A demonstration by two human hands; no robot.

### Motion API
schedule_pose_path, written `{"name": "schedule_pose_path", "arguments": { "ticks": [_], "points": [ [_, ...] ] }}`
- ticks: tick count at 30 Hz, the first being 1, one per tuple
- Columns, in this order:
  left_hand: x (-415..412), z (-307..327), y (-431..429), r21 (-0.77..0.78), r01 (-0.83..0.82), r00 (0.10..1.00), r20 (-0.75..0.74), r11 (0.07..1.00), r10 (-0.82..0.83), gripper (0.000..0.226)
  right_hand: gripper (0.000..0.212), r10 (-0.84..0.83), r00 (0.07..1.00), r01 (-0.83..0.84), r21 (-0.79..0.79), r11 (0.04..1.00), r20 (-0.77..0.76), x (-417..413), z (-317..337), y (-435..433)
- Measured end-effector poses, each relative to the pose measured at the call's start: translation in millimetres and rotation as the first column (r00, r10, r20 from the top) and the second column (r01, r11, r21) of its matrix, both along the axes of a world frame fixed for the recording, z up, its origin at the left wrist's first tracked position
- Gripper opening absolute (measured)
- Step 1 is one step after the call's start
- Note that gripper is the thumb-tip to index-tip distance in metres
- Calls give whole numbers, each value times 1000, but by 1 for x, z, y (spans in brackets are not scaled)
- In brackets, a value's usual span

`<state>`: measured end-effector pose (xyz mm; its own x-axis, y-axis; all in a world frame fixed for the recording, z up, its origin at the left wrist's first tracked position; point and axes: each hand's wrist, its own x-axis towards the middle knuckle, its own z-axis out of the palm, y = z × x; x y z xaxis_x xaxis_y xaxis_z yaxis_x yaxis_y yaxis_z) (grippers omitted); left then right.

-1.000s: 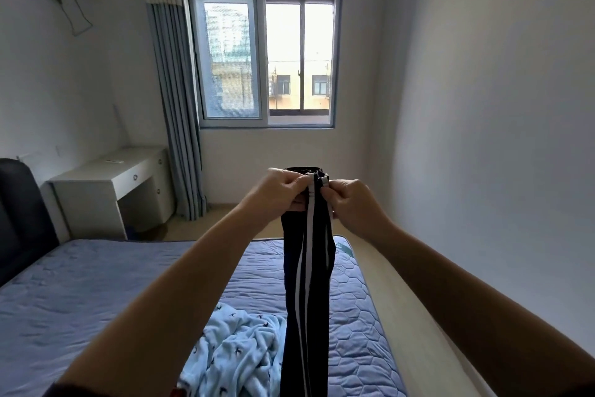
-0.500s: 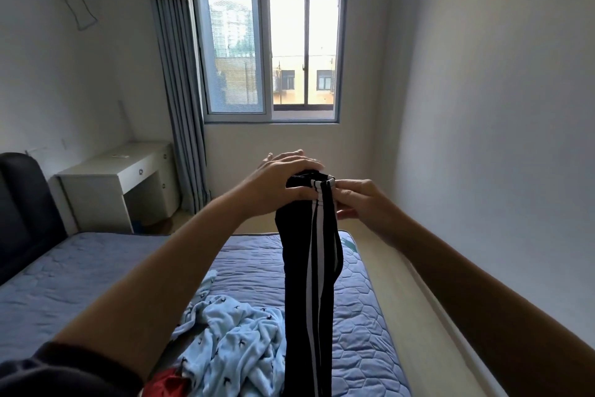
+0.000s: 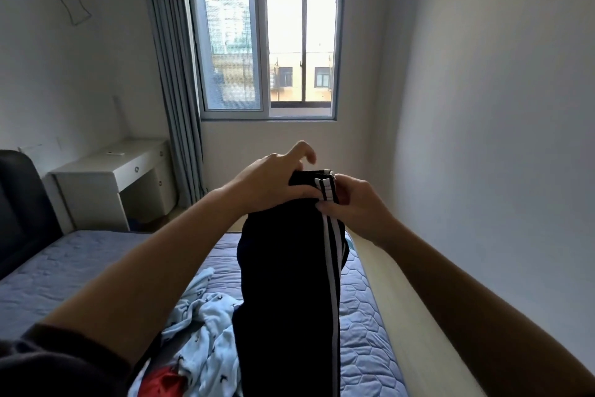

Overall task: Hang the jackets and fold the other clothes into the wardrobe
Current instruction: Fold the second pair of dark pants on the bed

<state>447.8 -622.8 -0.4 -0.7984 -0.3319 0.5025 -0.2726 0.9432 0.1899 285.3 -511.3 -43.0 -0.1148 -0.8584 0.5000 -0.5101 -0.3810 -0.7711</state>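
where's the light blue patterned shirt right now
In the head view the light blue patterned shirt lies crumpled on the bed, bottom centre, just left of the hanging black striped trousers.

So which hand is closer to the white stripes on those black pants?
The right hand. It pinches the black pants right at the white stripes near the top. The left hand grips the top edge on the plain black side, away from the stripes.
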Motion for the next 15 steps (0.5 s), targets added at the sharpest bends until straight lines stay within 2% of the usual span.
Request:
{"name": "schedule_pose_path", "arguments": {
  "ticks": [2, 5, 7, 10, 15],
  "points": [
    [10, -3, -2, 4, 49, 999, -20, 999, -48, 46, 24, -32, 999, 32, -44, 999, 3, 1, 2, -1],
    [33, -6, -6, -25, 94, 995, -24, 995, -95, 38, 26, -38, 999, 36, -66, 997, -19, 0, 5, -2],
    [46, -6, -8, -53, 85, 996, -10, 995, -85, 36, 27, -24, 1000, 23, -72, 997, -10, 0, 6, -2],
    [57, -4, -8, -180, 49, 999, 18, 982, -46, 41, 25, -18, 1000, 18, -88, 996, -4, -2, 7, -3],
    [67, 6, -7, -255, -34, 998, -56, 966, 20, 42, 27, -2, 1000, 3, -102, 995, 17, -7, 10, -2]
  ]
}}
